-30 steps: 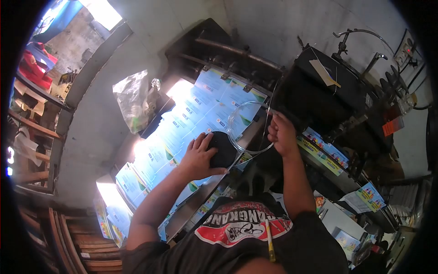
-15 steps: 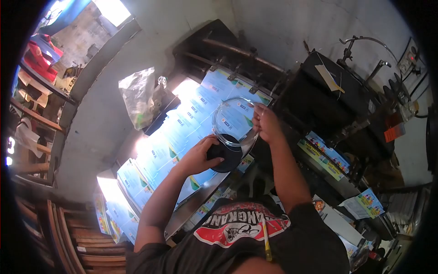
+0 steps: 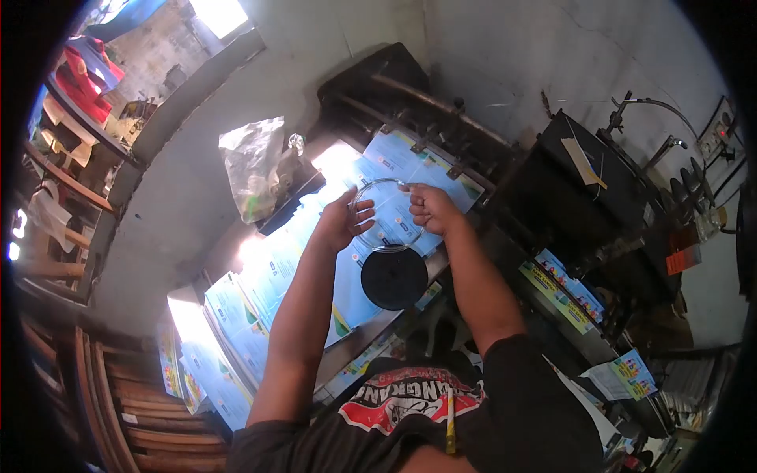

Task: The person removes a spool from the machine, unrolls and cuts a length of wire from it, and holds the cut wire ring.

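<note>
A loop of clear, shiny strand or thin tubing [image 3: 392,249] hangs over the printed blue sheets [image 3: 276,268]. At its upper right side my right hand [image 3: 434,210] pinches it with the fingers curled in. My left hand [image 3: 344,221] is at the loop's left side, its fingers apart and overlapping the strand in this view. Just below the loop, a round black disc [image 3: 394,278] lies at the near edge of the sheets, with neither hand on it.
A clear plastic bag [image 3: 251,165] stands behind the sheets on the left. Dark machinery with a metal bar [image 3: 441,110] runs along the back. To the right is a large black cabinet-like unit [image 3: 583,205]. Wooden slats [image 3: 158,418] fill the lower left.
My left hand has let go of the black disc and moved up to the loop's left side. My right hand has shifted slightly left with the loop, and the disc now shows whole.
</note>
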{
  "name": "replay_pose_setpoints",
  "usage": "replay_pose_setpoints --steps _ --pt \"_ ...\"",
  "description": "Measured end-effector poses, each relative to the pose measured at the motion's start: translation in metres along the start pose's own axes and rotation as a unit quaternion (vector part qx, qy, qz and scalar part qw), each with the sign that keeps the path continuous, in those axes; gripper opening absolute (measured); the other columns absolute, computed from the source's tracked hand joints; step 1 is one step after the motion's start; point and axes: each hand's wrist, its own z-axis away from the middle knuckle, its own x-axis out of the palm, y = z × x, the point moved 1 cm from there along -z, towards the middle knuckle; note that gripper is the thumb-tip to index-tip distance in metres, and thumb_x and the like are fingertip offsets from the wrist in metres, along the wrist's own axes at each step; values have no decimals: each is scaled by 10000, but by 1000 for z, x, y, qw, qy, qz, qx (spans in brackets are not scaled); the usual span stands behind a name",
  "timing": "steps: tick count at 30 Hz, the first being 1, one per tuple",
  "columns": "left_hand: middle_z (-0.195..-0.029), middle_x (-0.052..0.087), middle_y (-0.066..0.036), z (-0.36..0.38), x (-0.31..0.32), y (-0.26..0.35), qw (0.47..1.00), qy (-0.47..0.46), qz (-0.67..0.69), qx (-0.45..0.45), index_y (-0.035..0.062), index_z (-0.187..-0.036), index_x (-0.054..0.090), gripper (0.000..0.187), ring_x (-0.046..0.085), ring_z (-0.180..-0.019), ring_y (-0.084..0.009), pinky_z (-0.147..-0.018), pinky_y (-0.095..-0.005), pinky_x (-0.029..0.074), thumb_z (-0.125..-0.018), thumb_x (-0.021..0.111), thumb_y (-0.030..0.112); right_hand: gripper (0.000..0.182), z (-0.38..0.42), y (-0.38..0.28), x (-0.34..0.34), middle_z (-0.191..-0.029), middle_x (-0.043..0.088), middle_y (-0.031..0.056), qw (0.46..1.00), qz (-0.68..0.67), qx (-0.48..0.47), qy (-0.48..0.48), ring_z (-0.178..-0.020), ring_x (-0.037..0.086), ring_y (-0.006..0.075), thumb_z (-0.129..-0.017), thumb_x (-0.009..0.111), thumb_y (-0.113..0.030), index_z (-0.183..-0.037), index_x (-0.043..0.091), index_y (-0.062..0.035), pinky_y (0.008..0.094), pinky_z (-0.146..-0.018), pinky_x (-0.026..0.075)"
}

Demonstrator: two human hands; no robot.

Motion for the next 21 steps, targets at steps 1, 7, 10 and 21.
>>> replay_pose_setpoints --steps 1,7,10,21 --pt "-827 564 -6 -23 -19 -4 999 -28 -10 -14 27 -1124 547 318 554 -722 -112 -667 -257 467 -955 498 292 223 -4 3 0 -624 360 -43 999 25 18 15 -446 277 34 -940 464 -151 -1108 548 -31 183 -387 226" --pt "-562 420 90 -12 -33 8 994 -28 46 -99 82 -1027 574 135 359 -422 -9 -361 -144 313 -952 505 171 266 -23 13 2 -744 514 1 979 202 -2 26 -549 462 68 -922 543 -181 -1139 552 -28 213 -459 377" --pt "-550 408 89 2 -50 8 992 -66 80 -77 74 -977 563 108 365 -432 -17 -402 -146 338 -951 497 156 418 -14 16 13 -966 605 88 956 287 -27 56 -814 602 162 -895 604 -221 -1243 499 -16 297 -668 504" --pt "-575 400 66 87 -83 -7 970 -45 238 -34 58 -1083 526 190 341 -445 -18 -398 -158 321 -987 427 188 1033 147 109 30 -1521 56 238 762 604 -234 15 -1413 95 387 -744 769 -295 -1471 81 -42 431 -1135 171"
